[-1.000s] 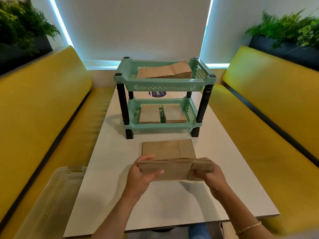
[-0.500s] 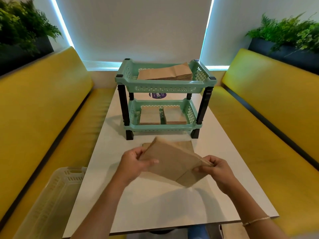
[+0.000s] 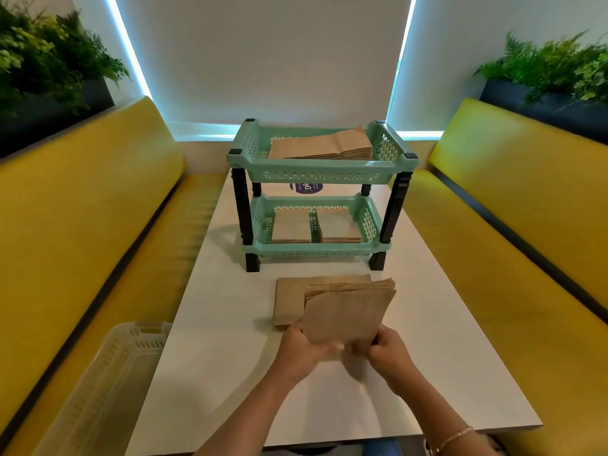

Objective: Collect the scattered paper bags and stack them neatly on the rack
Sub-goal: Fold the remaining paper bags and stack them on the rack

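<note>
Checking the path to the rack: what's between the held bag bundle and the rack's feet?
Head view: one paper bag lies flat on the table behind the held bundle; then bare tabletop up to the rack.

Brown paper bag bundle (image 3: pixel 350 312) upright on edge, flat bag (image 3: pixel 291 301) behind it, mint two-tier rack (image 3: pixel 320 166) holding stacks

Bare forearms, thin gold bracelet (image 3: pixel 455 436) at right wrist

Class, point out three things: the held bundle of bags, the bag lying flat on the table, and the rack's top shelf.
held bundle of bags (image 3: pixel 348 311), head view, front face.
flat bag (image 3: pixel 288 301), head view, exposed left part.
top shelf (image 3: pixel 320 166), head view, front rim.
</note>
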`<state>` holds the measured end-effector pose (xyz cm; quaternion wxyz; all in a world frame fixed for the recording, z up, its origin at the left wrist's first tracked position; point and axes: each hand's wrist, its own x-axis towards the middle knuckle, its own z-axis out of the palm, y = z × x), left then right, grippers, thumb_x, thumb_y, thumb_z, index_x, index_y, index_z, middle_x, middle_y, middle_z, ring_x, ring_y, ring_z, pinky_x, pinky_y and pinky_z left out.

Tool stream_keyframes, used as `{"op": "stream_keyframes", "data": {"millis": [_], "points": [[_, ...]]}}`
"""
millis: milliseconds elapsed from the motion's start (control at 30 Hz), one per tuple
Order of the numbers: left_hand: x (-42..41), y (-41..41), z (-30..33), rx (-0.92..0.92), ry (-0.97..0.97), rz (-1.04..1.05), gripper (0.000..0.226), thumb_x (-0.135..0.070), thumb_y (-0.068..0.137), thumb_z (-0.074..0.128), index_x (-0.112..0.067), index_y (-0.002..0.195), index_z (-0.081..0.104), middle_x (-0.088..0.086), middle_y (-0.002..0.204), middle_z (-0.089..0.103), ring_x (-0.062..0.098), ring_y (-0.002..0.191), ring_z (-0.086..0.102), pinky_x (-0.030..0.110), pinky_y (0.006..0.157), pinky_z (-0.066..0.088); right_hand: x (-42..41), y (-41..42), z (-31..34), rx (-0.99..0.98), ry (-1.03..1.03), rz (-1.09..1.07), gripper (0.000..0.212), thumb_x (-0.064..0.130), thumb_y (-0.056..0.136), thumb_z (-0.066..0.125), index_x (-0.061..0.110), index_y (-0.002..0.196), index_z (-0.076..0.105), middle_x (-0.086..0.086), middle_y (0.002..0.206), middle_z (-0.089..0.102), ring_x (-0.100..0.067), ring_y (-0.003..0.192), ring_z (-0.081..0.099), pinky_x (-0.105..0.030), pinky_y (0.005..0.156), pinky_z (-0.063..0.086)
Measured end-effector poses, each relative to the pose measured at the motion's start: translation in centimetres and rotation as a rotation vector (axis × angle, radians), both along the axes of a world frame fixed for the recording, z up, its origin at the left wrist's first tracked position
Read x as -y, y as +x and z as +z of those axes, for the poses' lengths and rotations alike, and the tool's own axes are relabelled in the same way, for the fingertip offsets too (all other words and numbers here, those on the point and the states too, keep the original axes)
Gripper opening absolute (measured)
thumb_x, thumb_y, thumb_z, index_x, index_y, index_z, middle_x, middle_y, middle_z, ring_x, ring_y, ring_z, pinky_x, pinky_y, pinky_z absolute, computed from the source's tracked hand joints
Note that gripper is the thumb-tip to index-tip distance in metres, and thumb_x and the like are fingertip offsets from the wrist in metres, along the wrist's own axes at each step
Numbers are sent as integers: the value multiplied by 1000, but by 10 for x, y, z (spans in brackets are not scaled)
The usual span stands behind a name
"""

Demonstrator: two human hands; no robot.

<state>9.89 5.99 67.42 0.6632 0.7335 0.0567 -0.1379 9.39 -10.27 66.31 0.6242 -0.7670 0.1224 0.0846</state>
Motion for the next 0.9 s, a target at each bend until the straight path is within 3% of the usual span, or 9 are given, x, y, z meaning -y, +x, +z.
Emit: {"op": "stream_keyframes", "data": {"millis": [67, 200, 267, 333, 467, 600, 667, 767, 900], "points": [[-3, 0, -9, -33, 46, -34, 63, -25, 48, 90, -17, 105, 64, 0, 101, 71, 20, 100, 65, 30, 84, 54, -1, -1, 6, 16, 1, 16, 23, -1, 76, 71, 11, 94, 66, -10, 92, 69, -25, 88, 66, -24, 68, 55], [-13, 10, 6, 25, 274, -133, 40, -8, 75, 76, -11, 111, 61, 5, 110, 66, 17, 98, 61, 22, 80, 48, 7, 5, 36, 104, 150, -13, 26, -10, 72, 70, 11, 88, 65, -5, 87, 70, -20, 83, 66, -20, 61, 54], [-23, 17, 29, 102, 447, -204, 44, -12, 80, 72, -14, 121, 57, 0, 111, 64, 11, 92, 57, 17, 72, 44, 20, 13, 52, 143, 258, -72, 27, -16, 71, 67, 7, 85, 64, -4, 83, 69, -19, 78, 65, -22, 60, 55], [-34, 24, 49, 162, 501, -220, 42, -14, 79, 73, -23, 117, 58, -9, 102, 61, 6, 87, 56, 11, 65, 43, 34, 19, 60, 157, 281, -97, 24, -15, 69, 69, 1, 86, 63, -6, 83, 67, -18, 78, 62, -28, 68, 54], [-56, 27, 64, 177, 222, -47, 33, -7, 66, 82, -24, 84, 61, -12, 87, 64, 10, 85, 62, 17, 62, 51, 52, 17, 44, 46, 232, -93, 46, -8, 54, 80, -14, 95, 58, -19, 87, 63, -28, 80, 60, -37, 76, 52], [-52, 20, 41, 139, -98, 116, 34, 4, 63, 79, -18, 84, 64, 1, 89, 66, 18, 87, 61, 33, 79, 54, 49, 4, 20, -17, 162, -71, 22, -21, 68, 64, -9, 87, 65, -19, 79, 68, -28, 70, 63, -24, 58, 56], [-42, 12, 21, 109, -131, 159, 38, 7, 62, 79, -19, 85, 63, -1, 89, 65, 18, 90, 59, 33, 84, 50, 43, 0, 13, -21, 136, -43, 26, -20, 71, 64, 0, 88, 68, -13, 79, 70, -26, 73, 65, -22, 55, 54], [-30, 4, 3, 73, -172, 215, 43, 9, 60, 80, -19, 88, 63, -2, 85, 70, 18, 86, 65, 26, 77, 54, 33, -2, 9, -19, 101, -36, 33, -20, 73, 64, 10, 84, 69, -7, 79, 71, -21, 73, 66, -21, 54, 54], [-29, 6, 5, 115, -163, 235, 44, 7, 60, 82, -20, 90, 63, -7, 84, 71, 7, 79, 67, 20, 71, 53, 32, 0, 13, 36, 88, -48, 34, -20, 71, 65, 10, 84, 70, -1, 76, 72, -13, 69, 69, -18, 54, 53]]}}
